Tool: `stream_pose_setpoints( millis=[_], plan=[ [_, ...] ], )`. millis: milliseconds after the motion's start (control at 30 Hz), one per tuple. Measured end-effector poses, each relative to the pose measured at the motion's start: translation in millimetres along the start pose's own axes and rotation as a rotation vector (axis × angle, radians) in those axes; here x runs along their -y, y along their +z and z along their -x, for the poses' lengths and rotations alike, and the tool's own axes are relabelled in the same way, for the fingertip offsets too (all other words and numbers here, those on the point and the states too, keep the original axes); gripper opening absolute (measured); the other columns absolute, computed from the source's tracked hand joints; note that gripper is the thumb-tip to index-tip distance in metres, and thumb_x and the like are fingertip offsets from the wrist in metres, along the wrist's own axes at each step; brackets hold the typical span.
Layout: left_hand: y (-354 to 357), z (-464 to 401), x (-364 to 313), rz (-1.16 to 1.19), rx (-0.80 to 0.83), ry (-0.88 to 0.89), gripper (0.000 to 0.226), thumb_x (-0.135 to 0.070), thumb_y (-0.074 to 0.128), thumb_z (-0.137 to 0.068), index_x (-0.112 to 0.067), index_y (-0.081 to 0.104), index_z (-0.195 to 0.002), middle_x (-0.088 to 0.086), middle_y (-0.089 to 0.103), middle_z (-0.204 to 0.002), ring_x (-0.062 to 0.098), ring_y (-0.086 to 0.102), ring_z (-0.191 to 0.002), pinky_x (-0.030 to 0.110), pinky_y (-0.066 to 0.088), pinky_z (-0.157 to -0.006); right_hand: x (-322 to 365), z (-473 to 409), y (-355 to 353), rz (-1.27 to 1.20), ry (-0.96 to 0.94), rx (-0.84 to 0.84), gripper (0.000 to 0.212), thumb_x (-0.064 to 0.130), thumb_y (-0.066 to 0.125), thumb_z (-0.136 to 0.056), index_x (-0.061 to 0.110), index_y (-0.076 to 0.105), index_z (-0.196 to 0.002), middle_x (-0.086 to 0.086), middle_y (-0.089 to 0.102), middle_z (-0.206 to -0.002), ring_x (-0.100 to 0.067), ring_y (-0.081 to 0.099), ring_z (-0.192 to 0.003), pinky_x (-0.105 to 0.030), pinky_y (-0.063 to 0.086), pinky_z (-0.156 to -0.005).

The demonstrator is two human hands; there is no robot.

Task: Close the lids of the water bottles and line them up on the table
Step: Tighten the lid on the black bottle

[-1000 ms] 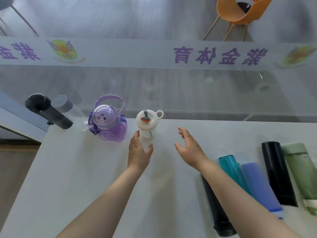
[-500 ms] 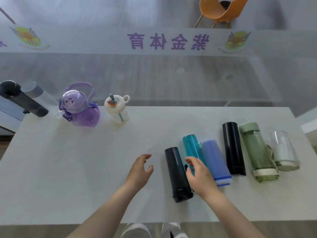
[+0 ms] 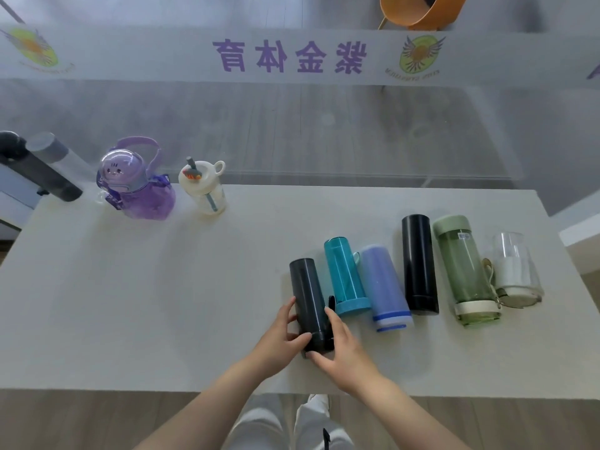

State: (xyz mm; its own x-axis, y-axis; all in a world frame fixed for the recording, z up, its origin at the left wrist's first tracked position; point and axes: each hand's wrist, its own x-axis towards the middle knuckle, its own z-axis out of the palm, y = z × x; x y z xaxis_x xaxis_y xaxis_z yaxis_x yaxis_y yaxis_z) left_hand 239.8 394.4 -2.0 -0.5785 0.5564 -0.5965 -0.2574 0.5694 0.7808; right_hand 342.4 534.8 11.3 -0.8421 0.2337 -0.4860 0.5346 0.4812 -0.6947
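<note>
A dark grey bottle (image 3: pixel 306 292) lies on the table (image 3: pixel 146 303) with its lid end toward me. My left hand (image 3: pixel 281 332) grips its lower part from the left and my right hand (image 3: pixel 341 347) wraps the lid end from the right. To its right lie a teal bottle (image 3: pixel 344 274), a blue-purple bottle (image 3: pixel 384 287), a black bottle (image 3: pixel 418 264), a green bottle (image 3: pixel 462 269) and a clear bottle (image 3: pixel 514 266). At the back left stand a purple bottle (image 3: pixel 136 181), a white straw bottle (image 3: pixel 203 186), a dark bottle (image 3: pixel 35 170) and a clear grey-capped bottle (image 3: pixel 60 154).
A glass wall with a frosted band of purple lettering (image 3: pixel 289 56) rises right behind the table's far edge. An orange chair (image 3: pixel 422 11) stands beyond it. The table's near edge (image 3: pixel 130 389) is close to my legs.
The view has swung from the standing bottles at the back left to the lying ones. Both hands came back toward me and closed on the dark grey bottle.
</note>
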Motion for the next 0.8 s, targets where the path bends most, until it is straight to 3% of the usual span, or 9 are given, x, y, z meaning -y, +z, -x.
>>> stream_pose_setpoints(
  millis=[200, 300, 400, 500, 600, 700, 800],
  plan=[
    [3, 4, -7, 0.001, -0.04, -0.003, 0.078, -0.028, 0.063, -0.092, -0.048, 0.012, -0.148, -0.015, 0.05, -0.123, -0.002, 0.07, -0.085, 0.01, 0.051, -0.065, 2, -1, 0, -0.08, -0.013, -0.004, 0.097, 0.051, 0.068, -0.079, 0.03, 0.009, -0.153, 0.006, 0.03, -0.154, -0.01, 0.038, -0.135, -0.022, 0.032, -0.106],
    [-3, 6, -8, 0.011, -0.081, 0.016, 0.064, -0.034, 0.059, -0.093, -0.049, 0.023, -0.145, -0.016, 0.055, -0.12, -0.001, 0.069, -0.09, 0.017, 0.055, -0.077, 6, -1, -9, -0.131, -0.005, -0.002, 0.098, 0.056, 0.068, -0.074, 0.029, 0.016, -0.152, 0.004, 0.042, -0.147, -0.011, 0.045, -0.129, -0.028, 0.037, -0.107],
    [-9, 8, -11, 0.075, -0.108, 0.036, 0.049, -0.019, 0.048, -0.099, -0.039, 0.041, -0.143, -0.002, 0.064, -0.121, 0.01, 0.067, -0.097, 0.035, 0.054, -0.095, 12, -1, -22, -0.187, 0.018, 0.001, 0.096, 0.063, 0.065, -0.068, 0.032, 0.022, -0.149, 0.005, 0.053, -0.137, -0.008, 0.053, -0.117, -0.025, 0.042, -0.099],
    [-18, 13, -17, 0.053, -0.108, 0.074, 0.058, -0.004, 0.041, -0.096, -0.049, 0.051, -0.13, -0.006, 0.065, -0.116, 0.008, 0.066, -0.089, 0.029, 0.052, -0.093, 19, -2, -37, -0.228, 0.022, 0.009, 0.093, 0.072, 0.062, -0.066, 0.034, 0.031, -0.145, 0.006, 0.059, -0.129, -0.007, 0.057, -0.111, -0.03, 0.05, -0.095],
    [-24, 15, -20, -0.082, -0.13, 0.16, 0.068, 0.0, 0.048, -0.092, -0.061, 0.046, -0.123, -0.011, 0.055, -0.12, 0.008, 0.062, -0.102, 0.024, 0.05, -0.093, 31, -4, -50, -0.27, 0.034, 0.009, 0.085, 0.071, 0.061, -0.072, 0.028, 0.038, -0.141, 0.005, 0.061, -0.116, -0.012, 0.065, -0.098, -0.032, 0.059, -0.08],
    [-24, 15, -24, -0.115, -0.135, 0.257, 0.067, -0.003, 0.061, -0.089, -0.052, 0.041, -0.131, -0.013, 0.044, -0.132, 0.009, 0.05, -0.122, 0.026, 0.049, -0.099, 47, -7, -62, -0.217, 0.043, 0.008, 0.074, 0.073, 0.052, -0.077, 0.029, 0.04, -0.135, 0.006, 0.064, -0.099, -0.014, 0.071, -0.075, -0.022, 0.059, -0.062],
    [-24, 9, -28, -0.175, -0.164, 0.308, 0.071, -0.016, 0.073, -0.084, -0.038, 0.039, -0.142, -0.017, 0.041, -0.141, 0.004, 0.044, -0.129, 0.023, 0.043, -0.106, 63, -15, -72, -0.188, 0.059, 0.017, 0.062, 0.075, 0.045, -0.079, 0.028, 0.048, -0.12, 0.002, 0.066, -0.093, -0.014, 0.071, -0.066, -0.024, 0.059, -0.058]
  ],
)
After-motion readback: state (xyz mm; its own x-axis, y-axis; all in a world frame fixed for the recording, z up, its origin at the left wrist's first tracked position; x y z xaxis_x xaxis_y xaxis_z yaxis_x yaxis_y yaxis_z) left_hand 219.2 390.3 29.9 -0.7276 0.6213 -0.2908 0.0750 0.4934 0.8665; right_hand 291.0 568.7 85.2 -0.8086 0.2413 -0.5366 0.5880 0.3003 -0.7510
